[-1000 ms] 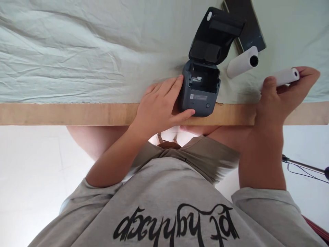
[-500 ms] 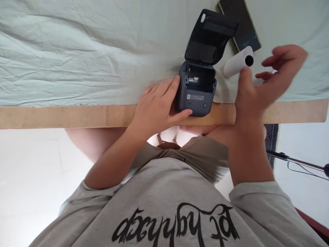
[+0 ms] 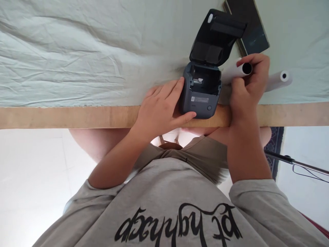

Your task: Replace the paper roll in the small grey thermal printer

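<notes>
A dark grey portable label printer (image 3: 202,92) sits at the table's near edge with its black lid (image 3: 214,39) raised and its paper compartment uncovered. My left hand (image 3: 160,108) holds the printer's left side, fingers along the flank and thumb on the front edge. Right of the printer lies a white paper roll (image 3: 231,73) with a black-lined core. My right hand (image 3: 250,82) has its thumb and forefinger closed about that roll's near end; its other fingers are partly hidden. Just beyond this hand rests a second white roll (image 3: 276,81) with a narrower core hole.
Behind the rolls, a dark flat phone-like slab (image 3: 250,25) lies close to the lid. A pale green cloth (image 3: 89,51), wrinkled on the left, covers the table up to a bare wooden edge (image 3: 64,116). A thin metal pole (image 3: 295,161) with a cord stands at lower right.
My right hand has moved left and closed on the black-cored roll, uncovering the second roll. The left hand stays at the printer. The whole view has shifted slightly.
</notes>
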A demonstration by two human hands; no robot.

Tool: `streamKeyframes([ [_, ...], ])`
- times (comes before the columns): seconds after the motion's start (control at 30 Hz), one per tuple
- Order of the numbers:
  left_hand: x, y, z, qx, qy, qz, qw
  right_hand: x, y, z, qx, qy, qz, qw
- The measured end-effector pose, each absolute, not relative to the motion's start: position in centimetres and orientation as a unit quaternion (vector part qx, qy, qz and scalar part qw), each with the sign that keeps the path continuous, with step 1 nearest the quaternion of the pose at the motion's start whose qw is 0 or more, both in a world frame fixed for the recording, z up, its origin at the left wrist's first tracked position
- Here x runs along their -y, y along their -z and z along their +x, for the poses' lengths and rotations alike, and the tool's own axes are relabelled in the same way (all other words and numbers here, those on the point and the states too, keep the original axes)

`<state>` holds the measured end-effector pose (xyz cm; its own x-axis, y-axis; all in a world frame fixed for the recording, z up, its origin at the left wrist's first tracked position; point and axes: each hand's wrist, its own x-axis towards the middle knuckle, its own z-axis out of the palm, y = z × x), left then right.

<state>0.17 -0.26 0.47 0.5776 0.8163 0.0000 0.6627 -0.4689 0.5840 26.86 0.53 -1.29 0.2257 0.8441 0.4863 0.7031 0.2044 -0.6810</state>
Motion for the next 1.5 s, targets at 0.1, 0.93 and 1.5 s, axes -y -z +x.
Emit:
streamKeyframes([
  [0.1, 0.3, -0.4, 0.1, -0.436, -0.141, 0.848, 0.267, -0.6, 1.2, 26.8, 0.611, -0.04, -0.67, 0.419],
  [0.93, 0.5, -0.3, 0.3, -0.44, -0.133, 0.857, 0.233, 0.2, 1.8, 27.3, 0.646, -0.029, -0.648, 0.402],
  [1.5, 0.5, -0.1, 0.2, -0.441, -0.138, 0.858, 0.223, 0.6, 1.8, 26.9, 0.586, -0.121, -0.601, 0.529],
])
